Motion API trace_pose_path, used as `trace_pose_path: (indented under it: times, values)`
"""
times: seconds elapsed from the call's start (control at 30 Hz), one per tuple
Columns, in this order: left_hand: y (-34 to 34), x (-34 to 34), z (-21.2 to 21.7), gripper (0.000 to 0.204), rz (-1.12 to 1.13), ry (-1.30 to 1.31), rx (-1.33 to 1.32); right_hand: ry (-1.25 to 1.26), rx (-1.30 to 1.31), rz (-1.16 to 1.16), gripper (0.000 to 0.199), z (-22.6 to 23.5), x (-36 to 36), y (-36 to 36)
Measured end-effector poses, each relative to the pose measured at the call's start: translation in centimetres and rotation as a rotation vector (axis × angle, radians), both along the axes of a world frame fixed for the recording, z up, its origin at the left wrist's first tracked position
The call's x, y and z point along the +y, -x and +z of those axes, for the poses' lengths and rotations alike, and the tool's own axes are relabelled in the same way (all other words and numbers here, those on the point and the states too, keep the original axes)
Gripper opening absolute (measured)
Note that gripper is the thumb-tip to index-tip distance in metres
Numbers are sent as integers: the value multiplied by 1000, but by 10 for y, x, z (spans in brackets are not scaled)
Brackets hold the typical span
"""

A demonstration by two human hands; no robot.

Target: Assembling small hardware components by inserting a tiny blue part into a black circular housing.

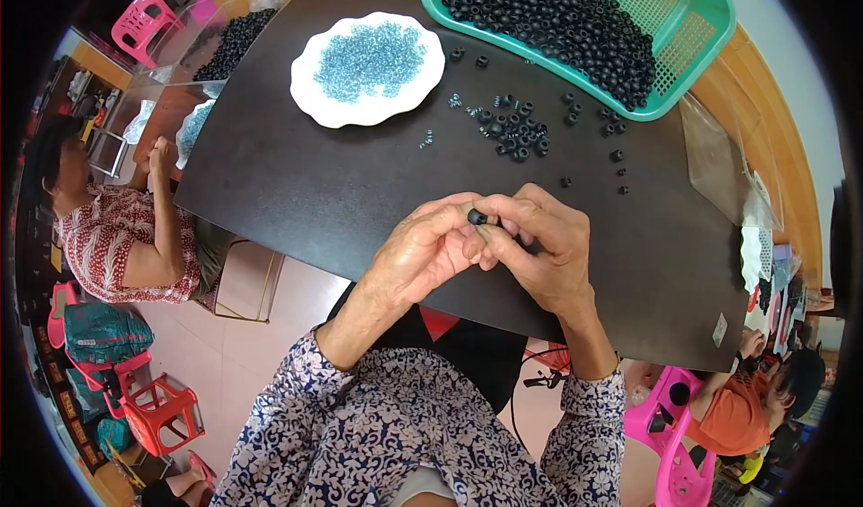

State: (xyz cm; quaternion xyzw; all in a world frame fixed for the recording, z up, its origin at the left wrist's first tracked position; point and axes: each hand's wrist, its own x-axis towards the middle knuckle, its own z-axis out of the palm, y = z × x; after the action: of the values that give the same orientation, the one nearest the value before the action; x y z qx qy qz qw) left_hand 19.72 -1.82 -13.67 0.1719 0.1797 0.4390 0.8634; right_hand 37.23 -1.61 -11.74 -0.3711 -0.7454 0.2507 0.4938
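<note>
Pinched between my fingertips is a small black barrel-shaped plastic piece (477, 217), like part of a cord lock. My left hand (422, 248) closes on it from the left with thumb and forefinger. From the right, my right hand (544, 246) grips it with thumb and forefinger. Something dark shows among the curled right fingers, too covered to name. Beyond my hands, a pile of similar black pieces (520, 136) lies on the dark table (270, 161). Tiny metal springs (426, 138) are scattered beside that pile, and many more springs (373, 60) fill a white scalloped plate (310, 104).
A green plastic basket (681, 35) heaped with black pieces stands at the far right. Several loose pieces (617, 155) lie below it. One person (126, 228) sits at the left and another (742, 408) at the lower right. A red stool (166, 413) stands on the floor.
</note>
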Motion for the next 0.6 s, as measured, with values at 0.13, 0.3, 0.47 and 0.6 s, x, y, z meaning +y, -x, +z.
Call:
trace_pose_path:
  times: [0.13, 0.3, 0.47, 0.6]
  values:
    - [0, 0, -2, 31, -18, -67, -39, 97, 47, 9, 30, 4, -1, -2]
    - [-3, -1, 6, 27, 2, -57, 4, 209, 125, 66, 32, 1, 3, -7]
    - [-4, -2, 9, 28, 60, -138, 102, 265, 203, 89, 35, 5, 2, -5]
    - [-7, -3, 11, 30, 78, -93, 112, 190, 154, 72, 35, 4, 3, -4]
